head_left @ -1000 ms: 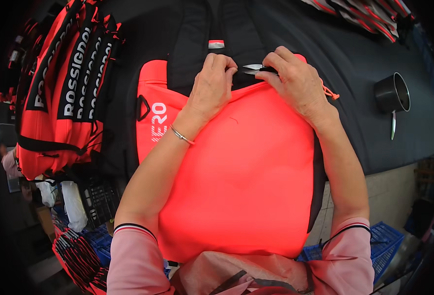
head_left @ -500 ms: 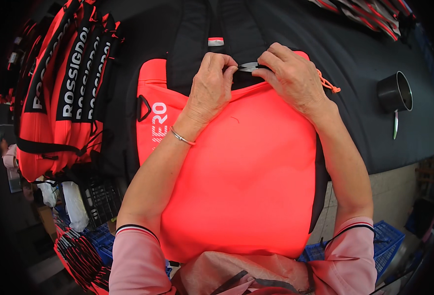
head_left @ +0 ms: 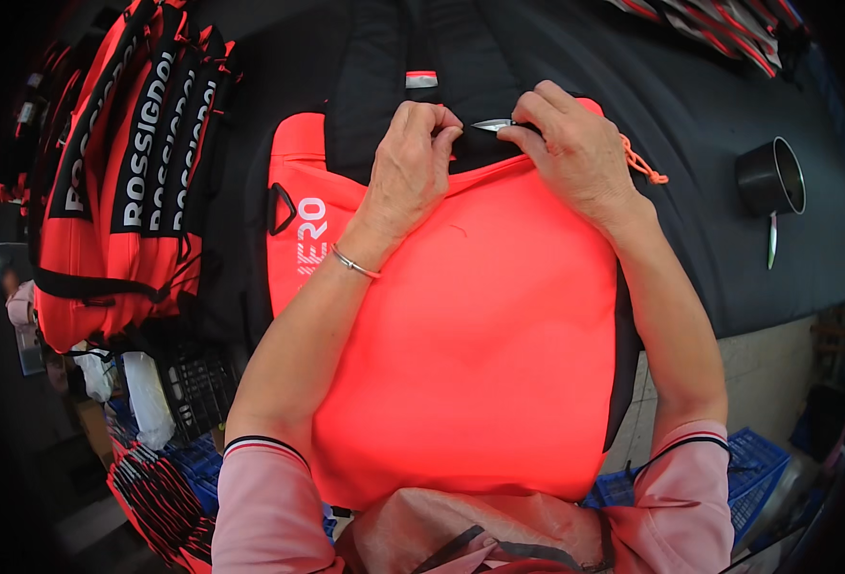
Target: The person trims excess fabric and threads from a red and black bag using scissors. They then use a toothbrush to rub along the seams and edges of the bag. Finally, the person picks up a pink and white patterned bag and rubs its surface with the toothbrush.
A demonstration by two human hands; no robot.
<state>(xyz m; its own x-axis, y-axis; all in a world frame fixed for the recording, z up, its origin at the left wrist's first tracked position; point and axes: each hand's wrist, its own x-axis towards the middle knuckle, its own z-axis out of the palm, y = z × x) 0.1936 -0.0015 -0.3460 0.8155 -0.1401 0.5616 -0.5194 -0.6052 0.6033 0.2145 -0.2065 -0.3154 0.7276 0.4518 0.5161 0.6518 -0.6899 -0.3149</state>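
A bright coral-red backpack (head_left: 460,335) lies before me with its black shoulder straps at the far end. My right hand (head_left: 580,148) grips small metal thread snips (head_left: 492,125) over the far edge, their pointed blades aimed left. Most of the snips' body is hidden in my fingers. Left of the blade tip, my left hand (head_left: 411,158) is closed in a pinch at the backpack's far edge. What sits between its fingertips is too small to tell. A short dark thread (head_left: 459,231) lies on the red front panel.
Several red and black backpacks (head_left: 126,182) stand packed together on the left. A dark metal cup (head_left: 771,179) is on the black-covered table (head_left: 709,258) at the right, with an orange cord (head_left: 644,165) at the backpack's corner. Blue crates (head_left: 752,478) are below.
The snips have drawn slightly right, so their tip is now apart from my left fingertips, where it was close before. My left hand stays nearly in place, still pinched.
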